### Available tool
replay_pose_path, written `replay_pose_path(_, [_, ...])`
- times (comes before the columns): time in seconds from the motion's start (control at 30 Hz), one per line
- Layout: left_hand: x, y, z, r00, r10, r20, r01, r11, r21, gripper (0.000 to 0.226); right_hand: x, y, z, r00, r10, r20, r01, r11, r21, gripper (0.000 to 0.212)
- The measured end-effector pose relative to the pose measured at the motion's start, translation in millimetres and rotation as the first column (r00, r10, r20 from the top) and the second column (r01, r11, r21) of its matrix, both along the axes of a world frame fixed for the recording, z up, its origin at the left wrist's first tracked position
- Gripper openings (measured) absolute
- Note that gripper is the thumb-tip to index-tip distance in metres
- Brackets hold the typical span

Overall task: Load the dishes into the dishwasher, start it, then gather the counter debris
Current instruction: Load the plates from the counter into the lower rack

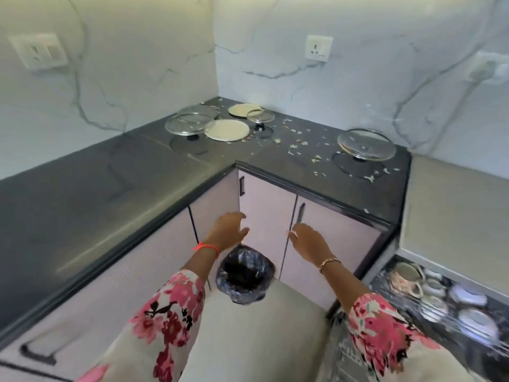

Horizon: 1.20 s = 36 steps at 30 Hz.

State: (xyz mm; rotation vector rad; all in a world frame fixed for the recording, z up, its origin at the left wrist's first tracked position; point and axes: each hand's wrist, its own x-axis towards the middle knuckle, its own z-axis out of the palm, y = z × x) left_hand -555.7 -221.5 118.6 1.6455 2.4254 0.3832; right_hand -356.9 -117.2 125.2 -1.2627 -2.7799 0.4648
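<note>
**Both grips empty above the bin, debris on the bench**

My left grip (228,230) is stretched out in front of me with the fingers loosely curved and the thumb apart, and it holds nothing. My right grip (308,241) is beside it, just as relaxed and empty. Its fingertips reach close to the lower end of the dark handle (300,213) on the pale cupboard doors (264,216), though I cannot tell whether they touch.

Below and between my wrists a small bin (243,274) with a black liner stands on the floor against the cupboard.

The debris (300,146), pale flakes and scraps, is scattered over the far corner of the dark bench (82,188). It is thickest between the middle and the right end. Among it sit two cream plates (227,130) and several glass lids (188,124) resting knob-down, with one lid (366,144) apart at the right end.

At my lower right a wire rack (440,312) holds a patterned mug (406,279) and other blurred crockery.
</note>
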Motion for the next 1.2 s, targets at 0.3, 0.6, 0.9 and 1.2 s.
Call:
replay_pose_path(0.3, [-155,38,-8,0.979,0.157,0.133,-0.169,0.982,0.084,0.039,-161,70,2,0.987,-0.047,-0.154,0.050,0.999,0.012,0.038])
replay_pose_path(0.6, [-275,139,-19,0.957,0.178,0.230,-0.216,0.965,0.151,0.031,-316,195,12,0.968,-0.097,-0.233,0.077,0.993,-0.093,0.033])
replay_pose_path(0.9, [-397,248,28,0.922,0.164,0.352,-0.304,0.868,0.392,0.018,-438,302,35,0.947,-0.211,-0.241,0.155,0.960,-0.231,0.033])
replay_pose_path(1.2, [-579,349,37,0.823,0.346,0.450,-0.538,0.728,0.425,0.018,-528,406,-1,0.961,-0.261,-0.087,0.250,0.961,-0.118,0.043])
